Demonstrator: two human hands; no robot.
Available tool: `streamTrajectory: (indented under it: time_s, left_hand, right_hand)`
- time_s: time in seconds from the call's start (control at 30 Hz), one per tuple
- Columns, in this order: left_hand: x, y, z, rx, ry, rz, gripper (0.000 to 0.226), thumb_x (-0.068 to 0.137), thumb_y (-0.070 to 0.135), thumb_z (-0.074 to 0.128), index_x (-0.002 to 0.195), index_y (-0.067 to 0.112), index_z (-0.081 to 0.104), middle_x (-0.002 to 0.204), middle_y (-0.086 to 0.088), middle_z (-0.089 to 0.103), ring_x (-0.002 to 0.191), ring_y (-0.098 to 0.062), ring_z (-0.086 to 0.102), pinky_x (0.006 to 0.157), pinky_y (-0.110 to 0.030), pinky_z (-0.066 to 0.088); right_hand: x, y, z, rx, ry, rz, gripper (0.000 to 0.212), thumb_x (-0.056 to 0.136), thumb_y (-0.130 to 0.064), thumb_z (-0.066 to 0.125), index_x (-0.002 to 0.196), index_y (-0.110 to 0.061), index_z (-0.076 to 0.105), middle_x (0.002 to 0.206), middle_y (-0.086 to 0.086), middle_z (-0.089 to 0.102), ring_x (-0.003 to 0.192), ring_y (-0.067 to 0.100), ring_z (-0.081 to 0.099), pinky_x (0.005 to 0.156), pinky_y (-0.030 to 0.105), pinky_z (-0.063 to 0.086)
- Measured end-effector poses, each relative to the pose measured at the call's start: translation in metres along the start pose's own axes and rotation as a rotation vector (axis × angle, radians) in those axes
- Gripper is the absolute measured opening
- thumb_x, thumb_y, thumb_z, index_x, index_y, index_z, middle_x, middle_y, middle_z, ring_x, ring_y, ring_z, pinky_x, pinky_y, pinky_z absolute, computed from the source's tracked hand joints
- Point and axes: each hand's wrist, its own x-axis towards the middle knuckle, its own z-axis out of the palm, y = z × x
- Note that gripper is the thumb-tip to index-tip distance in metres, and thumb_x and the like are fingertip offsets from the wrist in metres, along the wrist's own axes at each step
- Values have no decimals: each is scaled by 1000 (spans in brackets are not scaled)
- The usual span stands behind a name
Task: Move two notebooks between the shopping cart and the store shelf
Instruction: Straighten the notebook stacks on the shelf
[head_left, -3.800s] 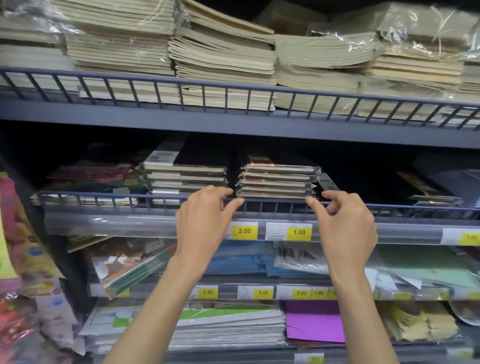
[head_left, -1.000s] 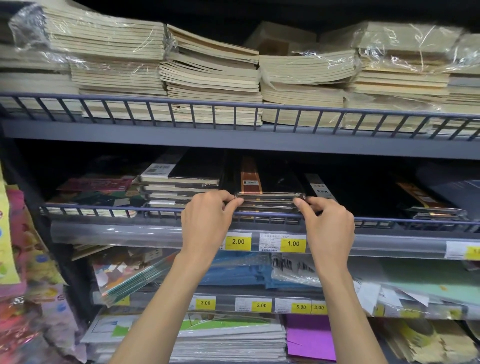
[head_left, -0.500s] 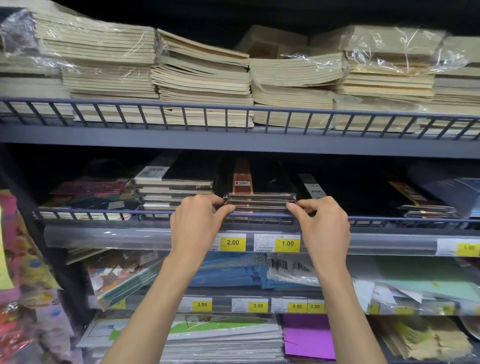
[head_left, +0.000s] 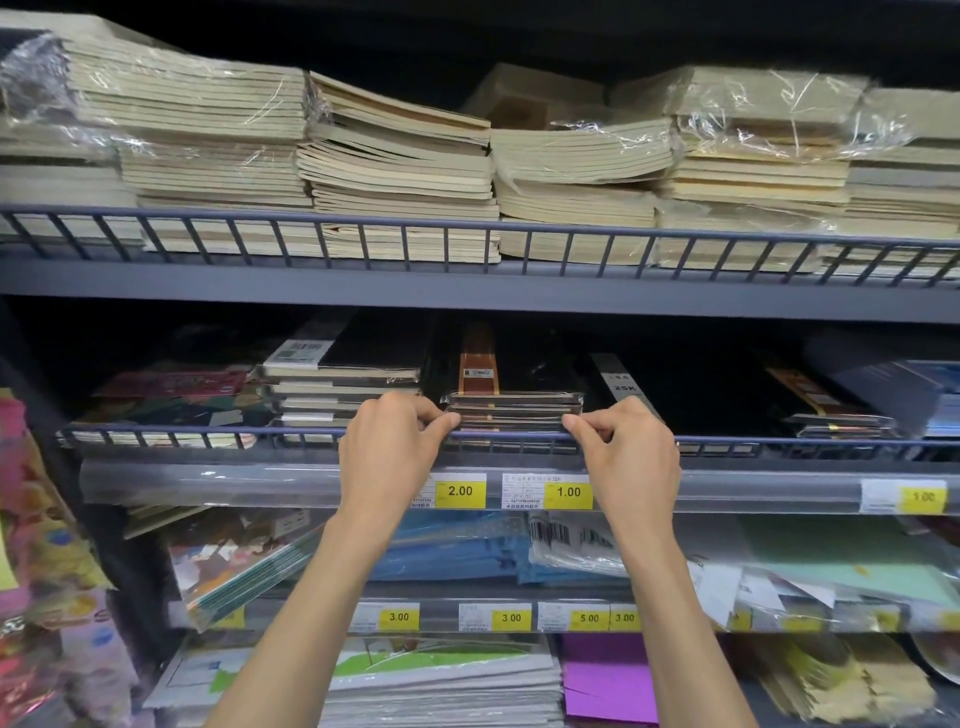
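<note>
A small stack of black notebooks in clear wrap, with an orange band on top, lies on the middle shelf behind the blue wire rail. My left hand pinches the stack's left end with thumb and fingers. At the stack's right end my right hand pinches in the same way. Both hands rest at rail height. No shopping cart is in view.
A taller pile of black notebooks lies just left of the stack, and more dark notebooks lie to the right. Wrapped cream exercise books fill the upper shelf. Price tags line the shelf edge; lower shelves hold coloured paper goods.
Both hands have closed in from the rail onto the two ends of the black notebook stack and now pinch it. The view has shifted slightly.
</note>
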Motion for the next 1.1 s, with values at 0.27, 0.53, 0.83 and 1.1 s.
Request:
streamTrajectory:
  time_s: [0.27, 0.53, 0.83, 1.1]
  left_hand:
    - [1, -6, 0, -22, 0, -8, 22, 89, 41, 71, 82, 21, 79, 43, 15, 38, 44, -7, 38, 50, -26, 32]
    - [-10, 2, -1, -36, 146, 74, 28, 90, 39, 70, 104, 16, 78, 52, 14, 49, 56, -13, 53, 55, -29, 44]
    - [-5, 5, -2, -9, 186, 160, 18, 92, 30, 69, 94, 16, 81, 72, 3, 74, 62, -14, 65, 56, -25, 44]
    - [-5, 0, -7, -112, 124, 91, 20, 92, 35, 69, 97, 19, 81, 69, 10, 72, 61, -7, 63, 58, -26, 48]
  right_hand:
    - [-6, -5, 0, -72, 2, -37, 23, 92, -39, 66, 94, -19, 79, 91, -5, 61, 70, 11, 52, 56, 25, 37]
    - [-6, -11, -7, 2, 104, -17, 30, 89, -41, 69, 110, -20, 75, 96, -5, 60, 76, 7, 51, 63, 30, 47]
    - [0, -12, -1, 10, 130, -60, 17, 87, -33, 74, 93, -17, 80, 81, -10, 60, 66, 7, 53, 53, 19, 36]
    - [-2, -15, -7, 13, 109, -20, 26, 87, -39, 72, 102, -19, 78, 92, -6, 63, 73, 8, 56, 61, 30, 51]
